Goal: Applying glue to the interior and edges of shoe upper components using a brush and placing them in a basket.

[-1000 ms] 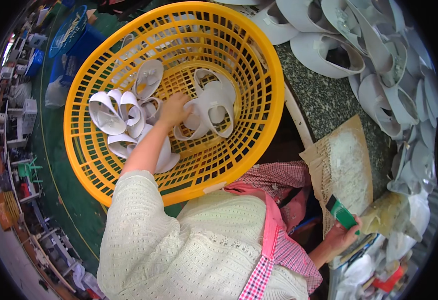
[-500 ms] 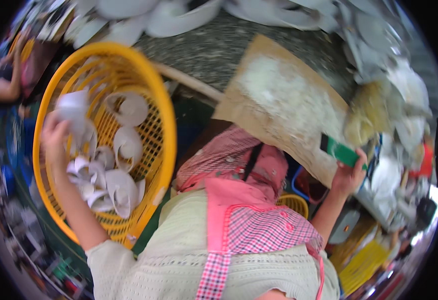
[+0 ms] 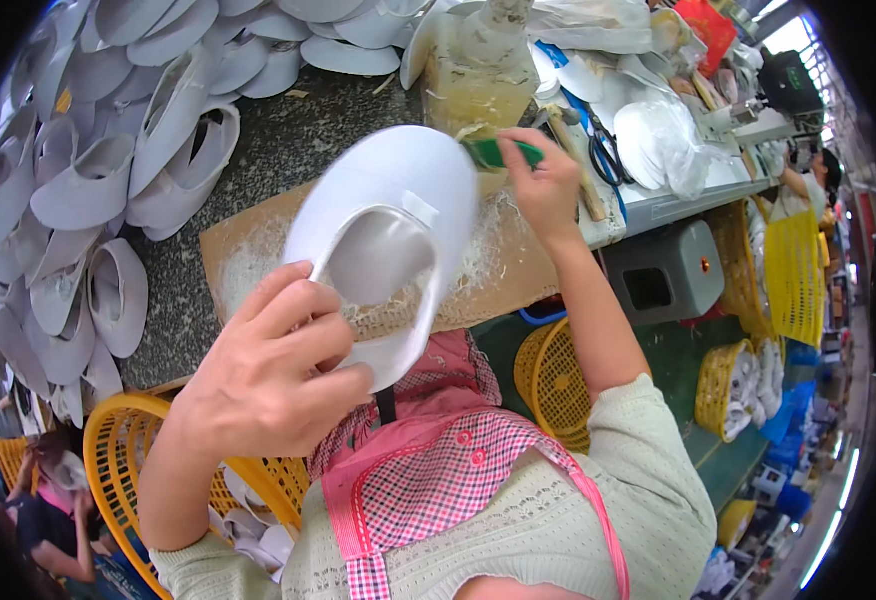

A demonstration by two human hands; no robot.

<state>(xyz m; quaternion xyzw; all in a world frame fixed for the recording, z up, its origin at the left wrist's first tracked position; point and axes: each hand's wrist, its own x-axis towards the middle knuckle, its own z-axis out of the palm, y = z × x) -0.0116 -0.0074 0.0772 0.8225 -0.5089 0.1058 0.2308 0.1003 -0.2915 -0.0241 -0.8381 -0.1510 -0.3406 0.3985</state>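
Note:
My left hand [image 3: 268, 370] grips a white shoe upper [image 3: 388, 160] by its heel side, holding it up over the worktable with its opening toward me. Behind it and to the right, my right hand [image 3: 548, 190] is closed around a green-handled brush [image 3: 513, 152]. The brush's tip lies at the near side of a cloudy yellowish glue container [image 3: 473, 95], which has a crusted top. Below the upper, a brown cardboard sheet [image 3: 243, 240] is coated with dried whitish strands.
Many white shoe uppers [image 3: 88, 185] are heaped along the table's left and far sides. A yellow basket [image 3: 118, 440] with more uppers stands at lower left. Scissors [image 3: 608, 155] and plastic bags lie at right. A grey stool [image 3: 663, 270] is below. Other people sit farther off.
My left hand has come out of the yellow basket with an upper and moved right, over the cardboard. My right hand has carried the brush to the glue container. The view has turned rightward.

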